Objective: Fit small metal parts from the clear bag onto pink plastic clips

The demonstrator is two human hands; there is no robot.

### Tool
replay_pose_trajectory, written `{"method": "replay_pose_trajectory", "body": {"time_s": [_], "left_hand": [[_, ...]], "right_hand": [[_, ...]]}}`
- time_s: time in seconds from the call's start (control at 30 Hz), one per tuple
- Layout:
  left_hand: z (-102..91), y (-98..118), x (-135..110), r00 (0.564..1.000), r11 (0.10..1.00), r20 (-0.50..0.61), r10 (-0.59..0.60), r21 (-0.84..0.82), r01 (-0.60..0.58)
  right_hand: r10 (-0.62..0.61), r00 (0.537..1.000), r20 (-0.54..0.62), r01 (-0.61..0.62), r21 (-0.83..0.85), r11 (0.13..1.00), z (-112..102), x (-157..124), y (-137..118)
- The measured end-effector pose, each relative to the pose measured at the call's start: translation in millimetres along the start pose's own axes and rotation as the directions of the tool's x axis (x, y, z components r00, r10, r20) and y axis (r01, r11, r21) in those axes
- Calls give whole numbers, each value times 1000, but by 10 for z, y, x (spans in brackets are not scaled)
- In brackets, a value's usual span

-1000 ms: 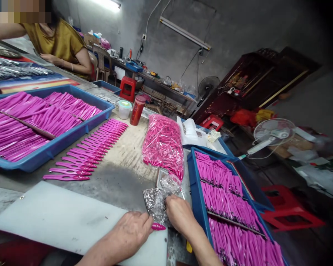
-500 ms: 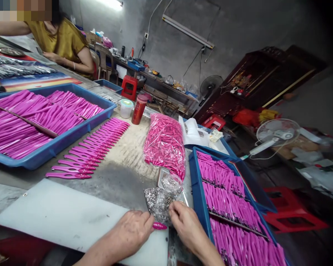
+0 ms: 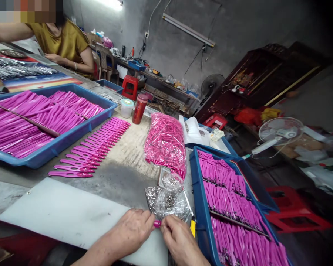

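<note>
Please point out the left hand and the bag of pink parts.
Left hand point(image 3: 133, 227), head view: the back of the hand.
Bag of pink parts point(image 3: 165, 142), head view: the middle of its front.

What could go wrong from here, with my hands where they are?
The left hand grips a pink piece near the end of the white board, with the right hand at its tip; it might slip off.

The bag of metal bits lies just beyond both hands, so a knock could spill some.

The yellow-handled tool sits close to the right hand, which could bump it.
</note>
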State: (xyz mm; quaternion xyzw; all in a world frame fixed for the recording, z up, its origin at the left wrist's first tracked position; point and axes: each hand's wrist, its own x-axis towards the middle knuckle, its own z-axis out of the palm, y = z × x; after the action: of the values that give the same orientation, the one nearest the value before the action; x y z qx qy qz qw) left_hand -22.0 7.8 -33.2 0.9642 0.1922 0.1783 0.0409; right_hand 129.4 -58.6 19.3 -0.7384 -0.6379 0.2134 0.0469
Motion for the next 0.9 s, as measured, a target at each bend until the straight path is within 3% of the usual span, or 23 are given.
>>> {"method": "replay_pose_trajectory", "body": {"time_s": [0.1,0.23,0.5,0.67,0.9], "left_hand": [[-11,0,15,1000,1000,-2,6,0,-6],[-16,0,22,997,1000,74,12,-28,-10],[-20,-4,17,990,1000,138,3,-23,0],[-20,-9,31,991,1000,130,16,-27,-13],[-10,-6,20,995,1000,95,15,0,-15]], "right_hand": [[30,999,15,-30,-50,998,-17,2,-39],[54,999,2,-54,-84,995,22,12,-46],[22,987,-160,-35,-77,996,225,29,37],[-21,973,-230,-3,-104,995,304,2,63],[8,959,-283,-7,6,1000,396,-5,62]]}}
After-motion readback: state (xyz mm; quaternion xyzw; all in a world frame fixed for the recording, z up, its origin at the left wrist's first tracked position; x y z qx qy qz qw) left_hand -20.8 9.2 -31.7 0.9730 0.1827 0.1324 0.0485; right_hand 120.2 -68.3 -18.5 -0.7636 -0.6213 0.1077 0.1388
